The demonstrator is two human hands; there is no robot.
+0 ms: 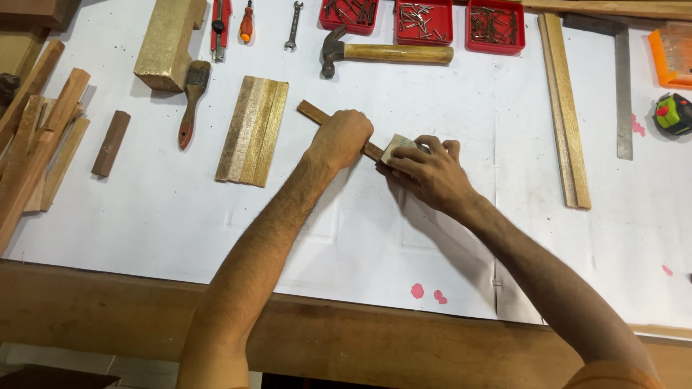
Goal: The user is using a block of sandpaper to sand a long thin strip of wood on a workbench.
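The left hand [343, 138] is closed in a fist over a narrow dark wooden strip [315, 112], pinning it flat on the white-covered tabletop [360, 238]; the strip's free end sticks out toward ten o'clock from the fist. Touching that hand on its four o'clock side, the right hand [431, 173] grips a small folded piece of pale sandpaper [397, 146] between thumb and fingers, pressed onto the same strip where it comes out from under the left fist. At nine o'clock from the hands, just beside the strip, lies a set of flat light wooden slats [254, 130] laid edge to edge. At twelve o'clock lies a hammer [386, 52] with a wooden handle, and beyond it three red trays of nails [424, 20]. At ten o'clock lie a paintbrush [192, 101] and a pale wooden block [164, 45]. At three o'clock, well apart, two long pale battens [566, 115] run side by side, with a metal square [623, 86] beyond them. A bundle of wooden sticks [36, 137] lies at the far nine o'clock edge.
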